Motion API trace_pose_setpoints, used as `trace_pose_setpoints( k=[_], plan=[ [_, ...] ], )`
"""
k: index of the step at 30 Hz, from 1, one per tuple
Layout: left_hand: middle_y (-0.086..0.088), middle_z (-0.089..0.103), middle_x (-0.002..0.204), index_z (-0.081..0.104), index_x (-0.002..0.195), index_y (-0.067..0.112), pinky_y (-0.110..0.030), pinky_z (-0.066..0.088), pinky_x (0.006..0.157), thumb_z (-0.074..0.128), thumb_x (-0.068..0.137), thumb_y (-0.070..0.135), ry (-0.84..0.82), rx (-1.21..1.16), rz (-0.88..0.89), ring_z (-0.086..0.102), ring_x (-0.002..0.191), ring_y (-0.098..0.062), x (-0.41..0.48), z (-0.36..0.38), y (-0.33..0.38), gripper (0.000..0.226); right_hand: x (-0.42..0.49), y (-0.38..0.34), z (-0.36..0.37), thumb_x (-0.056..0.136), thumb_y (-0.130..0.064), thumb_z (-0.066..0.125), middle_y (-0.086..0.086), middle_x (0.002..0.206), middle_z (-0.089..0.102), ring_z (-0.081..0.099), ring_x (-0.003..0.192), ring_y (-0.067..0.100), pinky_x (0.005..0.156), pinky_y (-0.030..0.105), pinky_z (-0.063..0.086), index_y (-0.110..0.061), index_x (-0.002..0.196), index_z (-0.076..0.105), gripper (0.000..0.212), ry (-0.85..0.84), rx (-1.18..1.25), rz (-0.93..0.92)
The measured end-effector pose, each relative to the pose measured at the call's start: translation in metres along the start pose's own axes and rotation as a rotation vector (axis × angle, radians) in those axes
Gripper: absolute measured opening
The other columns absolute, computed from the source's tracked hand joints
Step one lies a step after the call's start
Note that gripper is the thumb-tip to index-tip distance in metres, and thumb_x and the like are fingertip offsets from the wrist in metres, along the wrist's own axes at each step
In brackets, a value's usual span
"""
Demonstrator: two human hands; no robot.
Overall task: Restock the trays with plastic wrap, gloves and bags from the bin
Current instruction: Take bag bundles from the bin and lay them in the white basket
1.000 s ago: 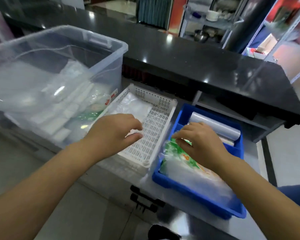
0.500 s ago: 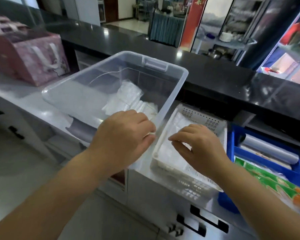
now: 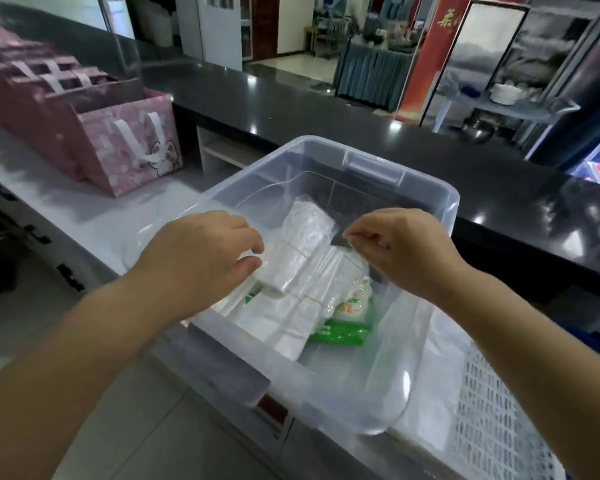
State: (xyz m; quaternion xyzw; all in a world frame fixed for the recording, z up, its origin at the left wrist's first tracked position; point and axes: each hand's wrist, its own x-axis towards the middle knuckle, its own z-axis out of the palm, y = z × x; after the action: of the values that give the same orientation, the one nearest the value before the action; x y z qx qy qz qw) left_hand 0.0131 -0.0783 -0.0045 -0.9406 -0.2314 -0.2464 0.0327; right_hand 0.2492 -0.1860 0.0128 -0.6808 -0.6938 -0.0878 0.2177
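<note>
A clear plastic bin [image 3: 430, 192] stands on the white counter in front of me. Inside lie banded bundles of clear plastic bags [image 3: 307, 237] and, lower right, a green-and-white packet [image 3: 343, 323]. My left hand [image 3: 201, 261] reaches in over the bin's left wall, with thumb and fingers apart at the left end of the top bundle. My right hand [image 3: 406, 251] hovers above the bin's right side, fingers loosely curled downward, with nothing seen in it. A white perforated tray [image 3: 492, 427] sits just right of the bin.
Pink gift bags [image 3: 129, 147] with white handles stand in a row on the counter at the left. A black raised countertop [image 3: 326, 112] runs behind the bin. Drawer handles [image 3: 70, 277] show on the cabinet front below.
My view has swung left from the trays to the bin. Both hands moved from the blue and white trays to above the bin's contents.
</note>
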Motion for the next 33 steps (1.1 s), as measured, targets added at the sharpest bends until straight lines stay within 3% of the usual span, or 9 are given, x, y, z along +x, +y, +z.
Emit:
trace_pose_setpoints(
  k=[4, 6, 12, 16, 19, 21, 25, 29, 33],
  plan=[
    [0.000, 0.069, 0.084, 0.071, 0.089, 0.016, -0.034, 0.045, 0.059, 0.068, 0.080, 0.022, -0.056, 0.015, -0.012, 0.063, 0.077, -0.026, 0.012, 0.004, -0.038, 0.012, 0.060, 0.010, 0.031, 0.091, -0.031, 0.055, -0.002, 0.097, 0.073, 0.067, 0.086, 0.017, 0.078, 0.034, 0.054, -0.023, 0.105, 0.071, 0.022, -0.223, -0.076, -0.036],
    [-0.001, 0.069, 0.081, 0.071, 0.087, 0.015, -0.033, 0.045, 0.059, 0.072, 0.076, 0.019, -0.065, 0.017, 0.011, 0.063, 0.075, -0.027, 0.017, 0.005, -0.052, 0.011, 0.079, 0.010, 0.049, 0.091, -0.031, 0.054, -0.003, 0.097, 0.072, 0.066, 0.084, 0.016, 0.076, 0.028, 0.052, -0.025, 0.106, 0.069, 0.022, -0.333, -0.108, -0.071],
    [-0.002, 0.070, 0.088, 0.071, 0.089, 0.014, -0.040, 0.051, 0.070, 0.069, 0.078, 0.021, -0.093, -0.025, 0.105, 0.063, 0.083, -0.027, 0.046, 0.012, -0.092, 0.014, 0.113, 0.015, 0.107, 0.091, -0.021, 0.047, 0.003, 0.096, 0.066, 0.062, 0.085, 0.027, 0.069, 0.030, 0.047, -0.020, 0.102, 0.067, 0.022, -0.651, -0.394, -0.066],
    [-0.001, 0.070, 0.092, 0.070, 0.095, 0.017, -0.036, 0.046, 0.075, 0.064, 0.082, 0.026, -0.126, -0.084, 0.187, 0.062, 0.087, -0.024, 0.067, 0.023, -0.110, 0.017, 0.105, 0.016, 0.142, 0.089, -0.019, 0.049, 0.006, 0.091, 0.063, 0.058, 0.080, 0.025, 0.062, 0.027, 0.044, -0.008, 0.098, 0.067, 0.023, -0.985, -0.394, 0.262],
    [0.001, 0.070, 0.095, 0.069, 0.099, 0.020, -0.036, 0.044, 0.080, 0.060, 0.084, 0.031, -0.143, -0.132, 0.282, 0.062, 0.090, -0.022, 0.078, 0.035, -0.115, 0.021, 0.085, 0.004, 0.171, 0.084, -0.023, 0.057, 0.000, 0.052, 0.062, 0.055, 0.050, 0.014, 0.048, 0.021, 0.041, -0.004, 0.067, 0.067, 0.027, -1.109, -0.158, 0.612],
    [0.006, 0.068, 0.099, 0.067, 0.103, 0.025, -0.033, 0.045, 0.083, 0.057, 0.085, 0.036, -0.180, -0.185, 0.292, 0.059, 0.094, -0.018, 0.082, 0.043, -0.116, 0.024, 0.071, -0.006, 0.189, 0.083, -0.017, 0.059, 0.000, 0.038, 0.053, 0.050, 0.037, 0.013, 0.045, 0.021, 0.043, -0.007, 0.054, 0.055, 0.031, -1.016, 0.029, 0.908],
    [0.010, 0.066, 0.099, 0.062, 0.108, 0.030, -0.036, 0.047, 0.082, 0.048, 0.087, 0.043, -0.282, -0.162, 0.298, 0.057, 0.094, -0.014, 0.086, 0.054, -0.119, 0.028, 0.051, -0.029, 0.212, 0.078, -0.002, 0.059, 0.015, 0.075, 0.057, 0.059, 0.068, 0.026, 0.057, 0.033, 0.050, -0.003, 0.075, 0.050, 0.010, -0.641, 0.455, 1.413],
    [0.008, 0.066, 0.094, 0.062, 0.102, 0.029, -0.035, 0.050, 0.077, 0.046, 0.087, 0.043, -0.301, -0.099, 0.339, 0.058, 0.088, -0.015, 0.086, 0.060, -0.120, 0.027, 0.048, -0.053, 0.223, 0.075, -0.015, 0.070, 0.019, 0.100, 0.058, 0.056, 0.086, 0.028, 0.060, 0.030, 0.050, -0.002, 0.103, 0.051, 0.036, -0.410, 0.761, 1.597],
    [0.009, 0.066, 0.094, 0.061, 0.102, 0.029, -0.034, 0.051, 0.076, 0.045, 0.087, 0.046, -0.340, -0.073, 0.346, 0.058, 0.088, -0.015, 0.087, 0.061, -0.120, 0.027, 0.052, -0.062, 0.214, 0.073, -0.010, 0.073, 0.013, 0.096, 0.055, 0.055, 0.074, 0.022, 0.046, 0.021, 0.045, -0.006, 0.109, 0.049, 0.044, -0.227, 0.919, 1.713]
  ],
)
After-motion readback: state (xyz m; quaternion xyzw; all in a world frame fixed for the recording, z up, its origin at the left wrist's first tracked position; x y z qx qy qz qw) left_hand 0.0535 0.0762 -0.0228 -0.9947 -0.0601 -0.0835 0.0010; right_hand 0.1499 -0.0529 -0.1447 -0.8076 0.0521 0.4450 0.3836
